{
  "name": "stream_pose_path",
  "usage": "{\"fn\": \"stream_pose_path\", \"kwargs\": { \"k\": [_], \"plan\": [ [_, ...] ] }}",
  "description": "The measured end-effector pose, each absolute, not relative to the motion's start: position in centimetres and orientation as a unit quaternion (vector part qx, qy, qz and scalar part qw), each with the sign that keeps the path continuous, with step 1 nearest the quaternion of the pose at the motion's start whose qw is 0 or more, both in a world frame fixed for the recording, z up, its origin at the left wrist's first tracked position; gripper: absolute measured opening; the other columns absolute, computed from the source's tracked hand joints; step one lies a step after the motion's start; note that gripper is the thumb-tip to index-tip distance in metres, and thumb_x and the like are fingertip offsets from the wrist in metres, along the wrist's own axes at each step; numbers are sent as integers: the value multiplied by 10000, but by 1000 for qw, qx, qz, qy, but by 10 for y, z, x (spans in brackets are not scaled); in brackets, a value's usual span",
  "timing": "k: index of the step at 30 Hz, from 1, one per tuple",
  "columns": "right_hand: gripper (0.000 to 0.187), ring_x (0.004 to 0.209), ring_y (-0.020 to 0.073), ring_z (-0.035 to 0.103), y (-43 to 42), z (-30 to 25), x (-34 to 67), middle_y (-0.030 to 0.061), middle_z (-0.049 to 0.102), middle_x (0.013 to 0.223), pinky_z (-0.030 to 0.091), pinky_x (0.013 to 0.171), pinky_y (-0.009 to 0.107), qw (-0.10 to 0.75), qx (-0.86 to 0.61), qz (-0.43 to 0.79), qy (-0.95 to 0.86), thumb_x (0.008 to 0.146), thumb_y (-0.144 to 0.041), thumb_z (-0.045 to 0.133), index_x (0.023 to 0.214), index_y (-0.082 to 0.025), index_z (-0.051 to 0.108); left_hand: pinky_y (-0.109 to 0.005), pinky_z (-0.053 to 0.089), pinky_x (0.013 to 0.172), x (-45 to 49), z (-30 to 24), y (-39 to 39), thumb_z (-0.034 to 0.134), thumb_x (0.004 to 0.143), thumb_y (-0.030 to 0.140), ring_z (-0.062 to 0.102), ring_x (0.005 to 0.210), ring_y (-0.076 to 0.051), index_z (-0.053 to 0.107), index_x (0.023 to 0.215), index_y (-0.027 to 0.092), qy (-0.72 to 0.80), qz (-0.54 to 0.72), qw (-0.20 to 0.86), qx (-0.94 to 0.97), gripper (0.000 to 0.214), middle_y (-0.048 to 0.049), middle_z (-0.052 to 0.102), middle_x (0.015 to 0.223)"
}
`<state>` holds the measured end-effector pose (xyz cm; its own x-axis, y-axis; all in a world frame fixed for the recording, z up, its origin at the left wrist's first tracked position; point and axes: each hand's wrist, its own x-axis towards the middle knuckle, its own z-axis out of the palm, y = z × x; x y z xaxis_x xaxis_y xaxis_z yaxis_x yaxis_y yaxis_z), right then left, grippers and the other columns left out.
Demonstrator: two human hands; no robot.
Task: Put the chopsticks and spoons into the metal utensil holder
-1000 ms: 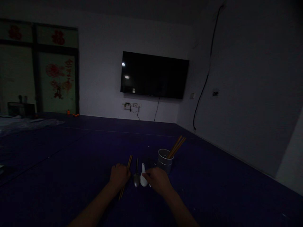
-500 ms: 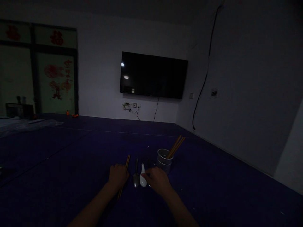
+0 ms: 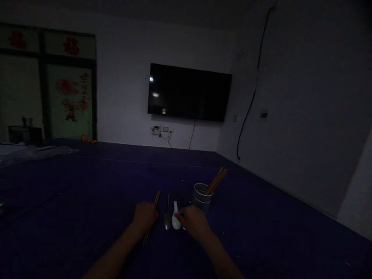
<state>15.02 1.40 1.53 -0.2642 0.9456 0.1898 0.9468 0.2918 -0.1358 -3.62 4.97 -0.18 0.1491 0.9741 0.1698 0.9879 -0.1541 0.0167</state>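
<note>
My left hand (image 3: pixel 145 217) is closed around a pair of wooden chopsticks (image 3: pixel 157 198), whose ends stick out above and below it at a slant. Right of the chopsticks lies a metal spoon (image 3: pixel 167 221), bowl toward me. Beside that is a white soup spoon (image 3: pixel 176 222), its handle pointing away. My right hand (image 3: pixel 194 221) is closed, thumb and fingertips at the white spoon's right side. It partly covers another thin utensil (image 3: pixel 183 199), whose kind I cannot make out. Just behind the right hand stands a round metal cup (image 3: pixel 201 198) with several wooden chopsticks (image 3: pixel 217 180) leaning in it.
The utensils lie on a wide dark blue surface (image 3: pixel 116 182) that reaches to the walls. Clear plastic sheeting (image 3: pixel 37 155) lies at the far left, near a dark box (image 3: pixel 24 135). Small orange things (image 3: pixel 92 142) sit by the door. A television (image 3: pixel 188 93) hangs on the wall.
The lower ends of the chopsticks in my left hand have swung slightly left. A little more of the dark thin utensil shows beyond my right hand, which stays at the white soup spoon.
</note>
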Motion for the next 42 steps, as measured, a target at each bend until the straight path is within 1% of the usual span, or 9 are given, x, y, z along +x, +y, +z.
{"fn": "stream_pose_path", "kwargs": {
  "k": [7, 13, 16, 23, 26, 33, 38, 42],
  "plan": [
    [355, 858, 181, 657, 15, 14, 151, 53, 718, 864, 384, 655, 229, 116, -595, -17, -795, 921, -410, 400, 849, -230, 698, -395, 441, 847, -36, 0, 47, 392, 808, 222, 625, 973, -276, 695, 914, 133, -644, -72, 54, -760, 333, -163, 698, 962],
    [360, 870, 181, 657, 14, 15, 151, 54, 718, 872, 372, 642, 231, 116, -588, -17, -800, 925, -408, 392, 848, -225, 692, -401, 450, 824, -36, 2, 45, 381, 810, 212, 632, 955, -291, 687, 942, 94, -649, -61, 57, -756, 354, -176, 698, 951],
    [365, 859, 187, 662, 14, 14, 151, 51, 720, 859, 365, 626, 237, 118, -591, -22, -798, 926, -410, 391, 842, -221, 691, -400, 447, 823, -36, 2, 45, 365, 820, 210, 633, 954, -293, 687, 948, 94, -645, -65, 61, -759, 365, -178, 700, 932],
    [351, 871, 197, 661, 15, 14, 150, 54, 721, 876, 369, 632, 241, 114, -596, -16, -794, 918, -415, 415, 860, -216, 697, -425, 422, 845, -35, 4, 45, 397, 814, 220, 623, 973, -303, 684, 965, 98, -643, -51, 52, -762, 346, -185, 690, 959],
    [342, 859, 199, 665, 16, 13, 150, 56, 721, 858, 364, 618, 243, 115, -598, -18, -793, 914, -407, 422, 848, -217, 698, -436, 411, 836, -35, 5, 44, 400, 820, 225, 620, 969, -317, 687, 960, 82, -641, -49, 54, -764, 350, -197, 684, 970],
    [333, 845, 199, 668, 16, 12, 150, 57, 722, 847, 363, 610, 247, 128, -592, -20, -795, 910, -408, 431, 826, -223, 695, -451, 381, 806, -35, 2, 43, 372, 821, 145, 610, 962, -341, 704, 954, 65, -631, -24, 90, -770, 366, -227, 681, 944],
    [339, 822, 196, 672, 14, 14, 150, 66, 722, 827, 362, 605, 244, 134, -587, -18, -798, 914, -398, 422, 827, -220, 697, -446, 371, 801, -36, 0, 44, 392, 820, 147, 609, 950, -344, 715, 907, 64, -639, -35, 90, -763, 344, -235, 677, 925],
    [340, 815, 192, 669, 14, 13, 151, 68, 721, 827, 366, 608, 241, 134, -581, -23, -802, 914, -390, 420, 821, -220, 699, -443, 378, 794, -37, -2, 46, 394, 816, 131, 613, 944, -348, 710, 909, 54, -643, -53, 85, -760, 338, -233, 681, 911]
  ]
}}
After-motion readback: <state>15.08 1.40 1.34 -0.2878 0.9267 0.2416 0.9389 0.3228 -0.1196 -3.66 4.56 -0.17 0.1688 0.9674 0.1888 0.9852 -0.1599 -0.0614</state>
